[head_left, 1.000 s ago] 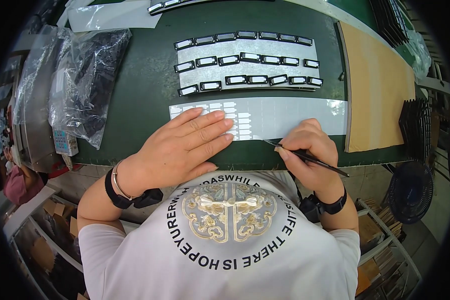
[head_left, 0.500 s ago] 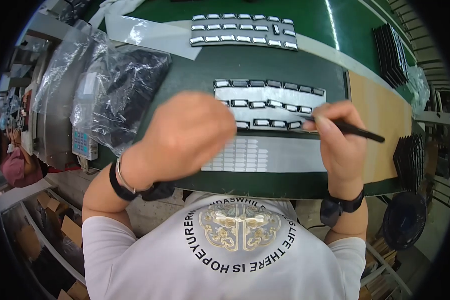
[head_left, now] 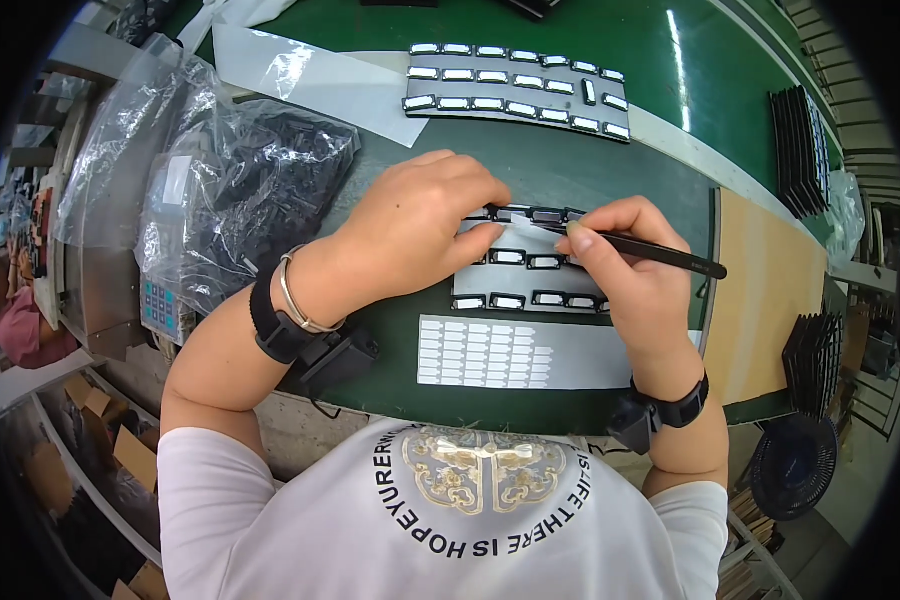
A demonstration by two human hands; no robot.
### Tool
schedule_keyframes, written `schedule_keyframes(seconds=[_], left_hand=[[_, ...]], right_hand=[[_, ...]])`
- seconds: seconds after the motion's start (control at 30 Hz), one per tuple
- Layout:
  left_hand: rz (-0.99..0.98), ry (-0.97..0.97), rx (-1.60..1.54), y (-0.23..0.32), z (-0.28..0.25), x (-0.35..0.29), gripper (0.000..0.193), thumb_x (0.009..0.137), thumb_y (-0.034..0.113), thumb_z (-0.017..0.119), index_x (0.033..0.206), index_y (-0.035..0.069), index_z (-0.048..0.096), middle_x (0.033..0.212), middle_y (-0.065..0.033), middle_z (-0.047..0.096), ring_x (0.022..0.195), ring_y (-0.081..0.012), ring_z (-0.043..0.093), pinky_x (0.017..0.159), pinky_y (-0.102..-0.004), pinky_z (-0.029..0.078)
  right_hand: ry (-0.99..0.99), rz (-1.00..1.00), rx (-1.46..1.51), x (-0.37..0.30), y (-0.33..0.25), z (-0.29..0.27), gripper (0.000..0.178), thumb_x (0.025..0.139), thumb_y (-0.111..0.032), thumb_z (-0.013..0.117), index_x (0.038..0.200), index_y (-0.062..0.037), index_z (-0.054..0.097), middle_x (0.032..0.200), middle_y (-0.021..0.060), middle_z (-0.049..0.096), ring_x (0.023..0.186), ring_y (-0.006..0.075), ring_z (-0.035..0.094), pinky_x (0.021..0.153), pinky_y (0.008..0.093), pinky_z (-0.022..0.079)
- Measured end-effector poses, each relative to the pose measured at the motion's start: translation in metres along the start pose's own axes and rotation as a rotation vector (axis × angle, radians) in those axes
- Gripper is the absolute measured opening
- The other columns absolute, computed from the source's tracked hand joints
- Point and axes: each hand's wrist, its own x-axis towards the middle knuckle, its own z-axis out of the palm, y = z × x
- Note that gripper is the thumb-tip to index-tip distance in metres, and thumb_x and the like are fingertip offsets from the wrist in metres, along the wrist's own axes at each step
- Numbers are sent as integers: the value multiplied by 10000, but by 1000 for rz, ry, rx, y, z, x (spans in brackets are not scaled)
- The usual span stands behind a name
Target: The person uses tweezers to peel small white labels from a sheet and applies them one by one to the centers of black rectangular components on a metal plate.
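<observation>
My right hand [head_left: 635, 265] is closed on black tweezers [head_left: 670, 255], their tips pointing left over the far row of small black rectangular parts [head_left: 547, 215]. A small white piece, probably a label, shows by the tips. On the other side my left hand [head_left: 420, 225] reaches across the left end of that row, thumb and index finger apart around it; whether they touch a part is hidden. The parts stand in three rows on a grey plate [head_left: 530, 280]; those in the middle and near rows have white tops. Just nearer lies a sheet of white labels [head_left: 485, 353].
Another plate of white-topped parts [head_left: 515, 90] lies farther back. At left is a clear plastic bag [head_left: 240, 200] of dark parts beside a keypad device [head_left: 160, 305]. Brown board [head_left: 765, 300] and stacked black trays [head_left: 813, 360] are at right, above a fan [head_left: 795, 465].
My left hand has moved right and away to the far row. The tweezers have gone from the near rows to the far row. The whole view has shifted slightly.
</observation>
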Motion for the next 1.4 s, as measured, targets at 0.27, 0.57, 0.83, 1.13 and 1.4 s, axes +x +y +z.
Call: schedule_keyframes(seconds=[0.27, 0.57, 0.83, 1.13, 1.4], left_hand=[[23, 32, -29, -5, 3, -1, 177, 798, 137, 704, 955, 57, 687, 907, -83, 671, 880, -298, 627, 755, -402, 520], [41, 52, -25, -6, 5, -1, 162, 790, 130, 711, 932, 54, 690, 885, -81, 675, 858, -297, 636, 746, -396, 525], [45, 52, -21, -5, 5, -1, 157, 794, 122, 709, 932, 50, 689, 885, -82, 677, 860, -296, 636, 745, -397, 525], [45, 48, -24, -5, 4, -1, 165, 795, 120, 708, 942, 48, 687, 900, -84, 677, 861, -297, 635, 748, -399, 523], [35, 35, -30, -4, 3, 0, 161, 799, 111, 701, 946, 49, 683, 909, -89, 677, 856, -299, 633, 744, -401, 520]], right_hand=[[13, -4, -62, 3, 1, 7, 97, 897, -41, 684, 933, 4, 606, 860, 68, 686, 807, 107, 656, 708, 225, 509], [35, 9, -46, 3, 1, 10, 118, 881, -66, 712, 926, 1, 625, 842, 44, 702, 773, 63, 631, 688, 210, 499], [27, -9, -68, 3, 1, 10, 96, 897, -41, 685, 936, 9, 613, 856, 78, 704, 794, 95, 654, 700, 217, 506], [18, -32, -110, 2, 3, 10, 92, 906, -35, 673, 941, 16, 604, 859, 91, 704, 800, 108, 659, 700, 215, 500], [16, -20, -185, 3, 1, 10, 89, 905, -35, 673, 936, 16, 606, 853, 76, 703, 785, 94, 642, 689, 213, 491]])
